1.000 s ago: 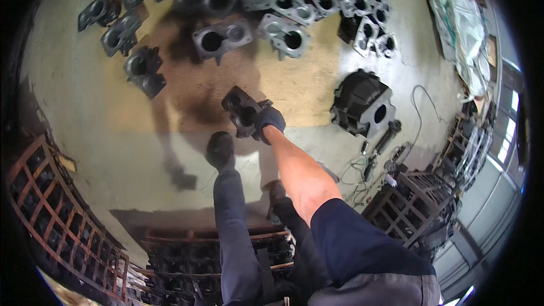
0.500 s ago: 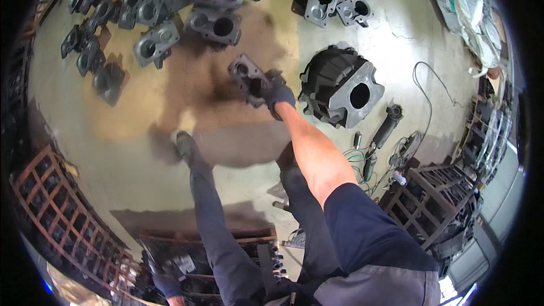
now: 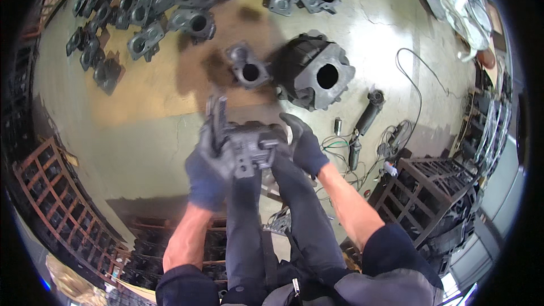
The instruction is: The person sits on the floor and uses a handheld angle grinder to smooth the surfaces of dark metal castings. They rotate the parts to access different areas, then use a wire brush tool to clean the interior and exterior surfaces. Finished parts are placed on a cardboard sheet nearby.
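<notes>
My left hand (image 3: 209,170), in a dark glove, grips a dark grey metal casting (image 3: 252,150) with a flat flange and bolt holes, held above my legs. Motion blurs both the hand and the casting somewhat. Just right of the casting is my gloved right hand (image 3: 309,147), its fingers apart and nothing held in it. A similar two-hole casting (image 3: 249,67) lies on the floor ahead. Beside that one sits a large black, ribbed housing (image 3: 323,73) with a round opening.
Several more castings (image 3: 192,21) stand grouped on the floor at the far left. On the right lie a dark cylindrical power tool (image 3: 369,114) and its cables (image 3: 416,79). Rusty metal crates stand left (image 3: 48,178) and right (image 3: 422,192); plastic sheeting (image 3: 459,8) lies far right.
My right hand has let go of the casting on the floor and drawn back toward me. My left hand has come up from the lower left, now with another casting in it.
</notes>
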`<act>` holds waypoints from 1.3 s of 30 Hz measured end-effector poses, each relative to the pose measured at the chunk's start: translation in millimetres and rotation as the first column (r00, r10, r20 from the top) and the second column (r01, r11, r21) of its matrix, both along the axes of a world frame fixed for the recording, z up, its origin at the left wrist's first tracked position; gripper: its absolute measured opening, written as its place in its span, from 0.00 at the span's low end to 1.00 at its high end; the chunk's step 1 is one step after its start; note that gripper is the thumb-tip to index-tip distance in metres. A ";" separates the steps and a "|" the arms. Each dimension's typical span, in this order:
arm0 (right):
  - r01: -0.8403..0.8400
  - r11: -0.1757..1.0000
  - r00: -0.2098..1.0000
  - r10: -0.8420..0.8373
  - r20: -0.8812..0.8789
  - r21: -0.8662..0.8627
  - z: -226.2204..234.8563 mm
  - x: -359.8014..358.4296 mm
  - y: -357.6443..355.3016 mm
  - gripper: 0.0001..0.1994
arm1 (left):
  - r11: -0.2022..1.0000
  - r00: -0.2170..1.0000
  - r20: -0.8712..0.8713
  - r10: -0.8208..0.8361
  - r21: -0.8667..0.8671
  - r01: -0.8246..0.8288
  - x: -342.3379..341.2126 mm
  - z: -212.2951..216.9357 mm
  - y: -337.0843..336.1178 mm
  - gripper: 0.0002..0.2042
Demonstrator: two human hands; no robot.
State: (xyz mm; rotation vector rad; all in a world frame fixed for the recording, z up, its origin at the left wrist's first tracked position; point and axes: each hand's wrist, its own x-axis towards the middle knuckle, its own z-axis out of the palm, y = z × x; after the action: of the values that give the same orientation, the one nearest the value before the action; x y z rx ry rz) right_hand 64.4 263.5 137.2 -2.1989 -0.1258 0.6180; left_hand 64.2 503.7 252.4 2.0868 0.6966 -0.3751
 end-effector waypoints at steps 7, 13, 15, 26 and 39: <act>0.064 0.992 0.925 -0.019 0.380 -0.106 83.9 -9.8 -93.9 0.46 | 0.960 0.956 -0.112 -0.272 -0.096 0.262 68.4 10.7 -119.6 0.18; 0.029 0.993 0.991 -0.043 0.129 0.112 64.3 -0.2 -179.8 0.34 | 0.884 0.874 -0.131 -0.468 -0.066 0.463 94.2 -15.6 -205.6 0.21; 0.286 0.921 0.955 -0.252 -0.157 0.263 47.1 -5.3 -198.2 0.28 | 0.870 0.881 -0.220 -0.419 -0.375 0.320 105.5 -34.2 -218.5 0.23; 0.500 0.701 0.866 -0.393 -0.309 0.509 -75.0 4.6 -246.5 0.16 | 0.723 0.882 0.152 -0.445 -0.520 0.455 139.7 -108.5 -259.7 0.19; 0.445 0.642 0.891 -0.243 -0.384 0.625 -162.5 16.4 -220.6 0.12 | 0.164 0.077 0.182 -0.980 0.534 0.830 213.6 -234.9 -278.4 0.12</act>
State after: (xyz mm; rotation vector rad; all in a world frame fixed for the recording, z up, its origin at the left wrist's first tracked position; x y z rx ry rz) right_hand 80.7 42.9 -25.3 -1.3189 0.1869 0.5210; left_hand 277.8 225.3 17.5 2.5124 -1.1866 -0.3673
